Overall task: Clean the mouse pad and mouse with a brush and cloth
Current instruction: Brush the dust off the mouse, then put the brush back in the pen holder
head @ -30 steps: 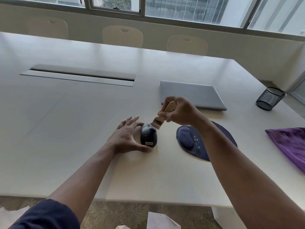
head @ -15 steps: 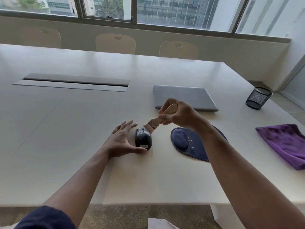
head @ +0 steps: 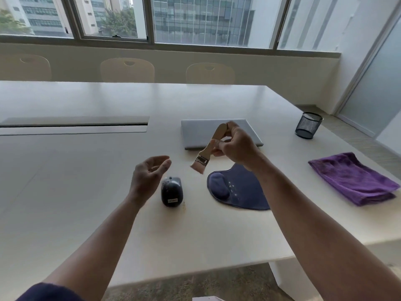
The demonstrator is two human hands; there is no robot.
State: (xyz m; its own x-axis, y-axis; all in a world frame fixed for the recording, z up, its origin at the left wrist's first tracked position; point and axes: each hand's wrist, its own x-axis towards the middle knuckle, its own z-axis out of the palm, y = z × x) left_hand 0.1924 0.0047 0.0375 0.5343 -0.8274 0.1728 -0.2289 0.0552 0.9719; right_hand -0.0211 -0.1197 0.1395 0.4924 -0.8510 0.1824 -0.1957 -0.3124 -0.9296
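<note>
Head view: two hands, right hand (head: 236,146) pinching one brush (head: 207,152), left hand (head: 148,178) spread above one mouse (head: 171,192).

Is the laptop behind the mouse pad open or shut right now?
Shut. The laptop lies flat on the table with its lid down; only the plain grey top shows, no screen or keyboard.

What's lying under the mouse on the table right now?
The mouse sits on the bare table, not on the mouse pad to its right. A few crumbs show at its right edge; directly beneath is hidden.
</note>
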